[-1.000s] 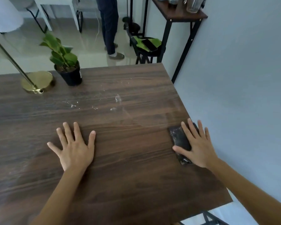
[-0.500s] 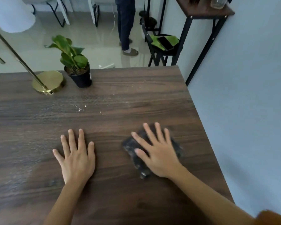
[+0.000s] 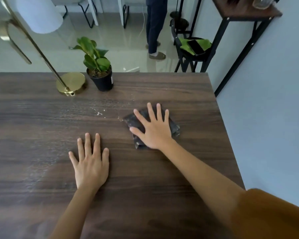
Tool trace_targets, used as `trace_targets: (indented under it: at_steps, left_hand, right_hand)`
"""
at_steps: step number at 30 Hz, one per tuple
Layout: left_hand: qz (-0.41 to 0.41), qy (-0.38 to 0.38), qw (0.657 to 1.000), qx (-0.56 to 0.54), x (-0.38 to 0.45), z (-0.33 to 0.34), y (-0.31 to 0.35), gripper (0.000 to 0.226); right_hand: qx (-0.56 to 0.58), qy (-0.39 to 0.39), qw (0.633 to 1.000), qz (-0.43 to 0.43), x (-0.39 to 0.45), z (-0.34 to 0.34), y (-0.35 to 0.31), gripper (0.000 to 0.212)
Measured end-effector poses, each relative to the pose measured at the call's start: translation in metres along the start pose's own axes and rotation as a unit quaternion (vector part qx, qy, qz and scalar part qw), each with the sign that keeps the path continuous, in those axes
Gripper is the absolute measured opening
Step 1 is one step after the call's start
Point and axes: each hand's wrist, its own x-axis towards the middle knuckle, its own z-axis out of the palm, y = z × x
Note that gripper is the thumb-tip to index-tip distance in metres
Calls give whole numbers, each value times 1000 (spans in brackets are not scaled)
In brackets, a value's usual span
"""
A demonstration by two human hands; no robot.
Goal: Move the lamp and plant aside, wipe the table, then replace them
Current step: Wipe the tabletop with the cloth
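table (image 3: 162, 195): dark wood-grain top, fills the near and middle view; right edge runs beside a pale blue wall (image 3: 269, 118).
cloth (image 3: 136, 123): dark, crumpled, lying flat on the table right of centre, pinned under the right hand.
right hand (image 3: 154, 130): fingers spread wide, palm pressing down on the cloth; not gripping it, only bearing on it.
left hand (image 3: 91, 164): flat on the bare table, fingers spread, holding nothing; near and left of the cloth, apart from it.
crumbs (image 3: 99, 112): small pale specks on the table just left of the cloth; a few finer ones farther off toward the plant.
dust film (image 3: 41, 163): faint greyish haze on the left part of the table, seemingly not yet wiped.
plant (image 3: 97, 56): green leaves in a black pot (image 3: 103, 81), upright near the far edge, left of centre.
lamp (image 3: 41, 45): gold stem leaning up to a white shade (image 3: 40, 14), round gold base (image 3: 72, 84) on the table just left of the pot.
beyond the table: a person standing (image 3: 155, 23), a black chair (image 3: 185, 54) with a green cushion and a phone (image 3: 196, 47), a side table at the wall (image 3: 245, 12).
step in hand: wiping, judged from the pressed cloth; lamp and plant look set aside at the far edge.
next move calls for: sliding the cloth left through the crumbs, keeping flat pressure, and stopping short of the pot and lamp base.
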Motion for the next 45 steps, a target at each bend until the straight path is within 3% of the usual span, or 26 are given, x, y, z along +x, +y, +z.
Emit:
trace_targets:
  at_steps: [2, 3, 7, 14, 18, 24, 33, 37, 40, 42, 45]
  left_hand:
    - [3, -2, 1000, -4, 0, 1, -1, 59]
    - [6, 1, 1000, -6, 0, 2, -1, 59]
    - [3, 3, 1000, -3, -1, 7, -2, 65]
    - [-5, 7, 1000, -10, 1, 6, 2, 66]
    - [-10, -2, 1000, 3, 3, 3, 6, 66]
    - [-13, -11, 1000, 7, 2, -3, 7, 67]
    - [-12, -9, 1000, -4, 2, 0, 6, 65]
    - [-14, -10, 1000, -3, 3, 0, 6, 65]
    - [-11, -10, 1000, 4, 3, 2, 9, 65]
    - [-10, -13, 1000, 10, 3, 2, 10, 64]
    - [-12, -13, 1000, 17, 3, 2, 9, 64]
  right_hand:
    - [-8, 21, 999, -32, -63, 10, 21, 71]
    - [-11, 29, 999, -9, -90, 11, 42, 71]
    - [-29, 12, 985, 167, -124, -4, 127, 75]
    - [16, 36, 979, 202, 43, -42, 185, 84]
    - [22, 11, 977, 211, 137, -70, 206, 90]
    - [23, 7, 982, 188, 138, -69, 209, 92]
    - [-31, 25, 988, 151, -52, -17, 173, 82]
    - [-12, 26, 986, 163, 11, -36, 195, 84]
    - [13, 34, 970, 241, 101, -58, 206, 88]
    - [21, 25, 958, 283, 154, -64, 183, 87]
    - [20, 11, 976, 217, 200, -57, 99, 79]
